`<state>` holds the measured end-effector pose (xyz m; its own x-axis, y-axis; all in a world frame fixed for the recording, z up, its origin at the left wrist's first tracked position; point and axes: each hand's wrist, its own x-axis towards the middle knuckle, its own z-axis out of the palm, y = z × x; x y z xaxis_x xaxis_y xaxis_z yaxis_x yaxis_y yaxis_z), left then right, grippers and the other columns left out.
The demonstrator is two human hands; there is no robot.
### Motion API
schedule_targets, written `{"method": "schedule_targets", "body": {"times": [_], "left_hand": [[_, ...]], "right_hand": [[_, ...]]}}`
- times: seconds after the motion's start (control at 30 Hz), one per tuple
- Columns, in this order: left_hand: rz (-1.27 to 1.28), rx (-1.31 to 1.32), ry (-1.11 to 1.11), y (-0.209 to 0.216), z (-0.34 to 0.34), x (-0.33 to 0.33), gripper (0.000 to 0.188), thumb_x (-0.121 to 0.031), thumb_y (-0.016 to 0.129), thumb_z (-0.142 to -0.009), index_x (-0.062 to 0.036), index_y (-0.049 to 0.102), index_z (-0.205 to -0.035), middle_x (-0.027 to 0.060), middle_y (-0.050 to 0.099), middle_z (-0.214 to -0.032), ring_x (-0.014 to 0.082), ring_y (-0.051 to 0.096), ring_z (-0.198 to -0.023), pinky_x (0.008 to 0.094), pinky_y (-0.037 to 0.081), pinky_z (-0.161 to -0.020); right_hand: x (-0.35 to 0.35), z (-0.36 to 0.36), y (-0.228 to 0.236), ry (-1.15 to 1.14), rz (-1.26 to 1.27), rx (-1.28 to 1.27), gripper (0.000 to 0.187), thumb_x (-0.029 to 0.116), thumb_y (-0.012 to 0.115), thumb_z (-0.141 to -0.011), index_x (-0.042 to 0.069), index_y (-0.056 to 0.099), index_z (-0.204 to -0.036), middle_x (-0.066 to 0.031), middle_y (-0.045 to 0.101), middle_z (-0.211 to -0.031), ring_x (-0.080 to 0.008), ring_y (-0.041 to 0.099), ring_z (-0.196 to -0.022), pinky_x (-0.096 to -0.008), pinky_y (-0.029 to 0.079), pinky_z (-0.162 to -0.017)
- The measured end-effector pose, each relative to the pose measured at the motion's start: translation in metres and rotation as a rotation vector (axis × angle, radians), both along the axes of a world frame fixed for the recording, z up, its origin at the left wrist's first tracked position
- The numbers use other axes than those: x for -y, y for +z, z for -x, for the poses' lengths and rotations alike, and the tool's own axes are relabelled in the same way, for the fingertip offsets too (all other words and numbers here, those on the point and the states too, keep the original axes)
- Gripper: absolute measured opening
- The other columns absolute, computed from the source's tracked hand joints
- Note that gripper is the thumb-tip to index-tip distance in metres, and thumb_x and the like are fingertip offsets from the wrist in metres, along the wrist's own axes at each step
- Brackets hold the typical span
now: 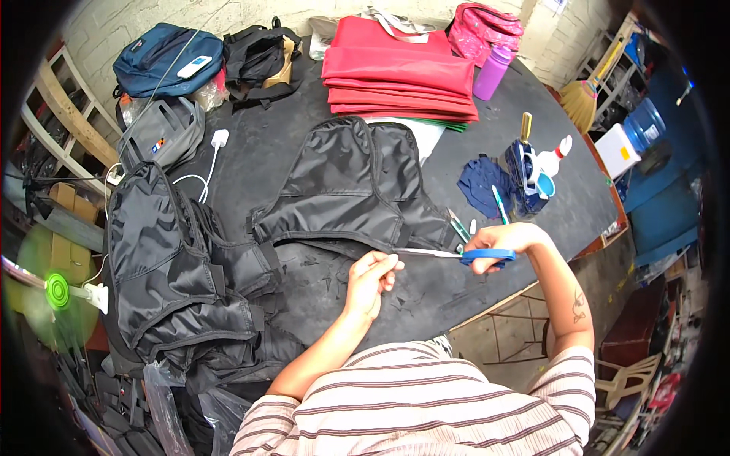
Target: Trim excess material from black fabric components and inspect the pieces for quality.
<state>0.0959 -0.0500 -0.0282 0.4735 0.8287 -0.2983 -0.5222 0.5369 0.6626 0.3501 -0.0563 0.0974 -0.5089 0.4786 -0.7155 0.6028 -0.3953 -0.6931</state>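
A black fabric bag piece (357, 186) lies spread on the dark table (258, 152). My right hand (506, 242) holds blue-handled scissors (471, 255), their blades pointing left at the lower edge of the piece. My left hand (370, 280) pinches something small and thin at that same edge, just below the blade tips; what it grips is too small to make out. Small black scraps lie on the table around my left hand.
A heap of black bags (175, 266) fills the left side. Folded red fabric (399, 76), a purple bottle (492, 72), a blue backpack (167, 57) and a pink bag (487, 30) sit at the back. A navy pouch with tools (525, 178) stands at the right.
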Motion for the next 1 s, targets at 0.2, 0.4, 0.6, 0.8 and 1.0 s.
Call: {"method": "schedule_targets", "body": {"times": [0.2,0.4,0.6,0.8,1.0], "left_hand": [[-0.002,-0.007,-0.017,0.005,0.002,0.0,0.009,-0.011,0.059,-0.083,-0.0035,0.056,-0.079,0.0082,0.062,-0.075,0.0077,0.049,-0.053,0.0205,0.037,-0.048],[0.031,0.02,-0.021,0.006,0.002,0.0,0.008,-0.011,0.058,-0.083,-0.0035,0.057,-0.08,0.0072,0.062,-0.074,0.0076,0.049,-0.053,0.0205,0.038,-0.049],[0.053,0.032,-0.025,0.005,0.001,0.001,0.008,-0.011,0.059,-0.083,-0.0041,0.057,-0.08,0.0065,0.062,-0.074,0.0075,0.049,-0.053,0.0205,0.038,-0.049],[0.058,0.018,-0.101,0.003,0.003,0.0,0.011,-0.013,0.06,-0.083,-0.0031,0.058,-0.079,0.0079,0.062,-0.072,0.0073,0.049,-0.051,0.0198,0.037,-0.047],[-0.791,-0.838,0.168,0.025,0.029,-0.048,0.027,-0.021,0.064,-0.081,-0.003,0.058,-0.062,0.0018,0.057,-0.054,0.0062,0.051,-0.047,0.0229,0.038,-0.043]], "right_hand": [[-0.019,0.013,-0.009,0.064,0.044,-0.018,0.043,0.045,0.065,-0.076,0.006,0.049,-0.066,0.0027,0.048,-0.057,-0.006,0.043,-0.053,-0.0221,0.03,-0.047],[-0.026,0.02,-0.018,0.061,0.053,-0.084,0.046,0.049,0.066,-0.074,0.007,0.049,-0.064,0.0029,0.046,-0.056,-0.0064,0.042,-0.053,-0.0223,0.031,-0.048],[-0.028,0.021,-0.02,0.036,0.024,-0.033,0.041,0.039,0.069,-0.074,0.006,0.05,-0.061,0.0028,0.046,-0.052,-0.0061,0.042,-0.047,-0.0228,0.032,-0.043],[-0.027,0.023,-0.016,0.036,-0.066,0.098,0.035,0.032,0.07,-0.075,0.005,0.054,-0.059,0.0028,0.048,-0.048,-0.0056,0.043,-0.043,-0.0233,0.032,-0.039],[-0.005,-0.002,0.0,0.013,-0.068,0.068,0.031,0.028,0.071,-0.073,0.005,0.055,-0.061,0.0031,0.048,-0.049,-0.0049,0.043,-0.044,-0.0228,0.03,-0.04]]}}
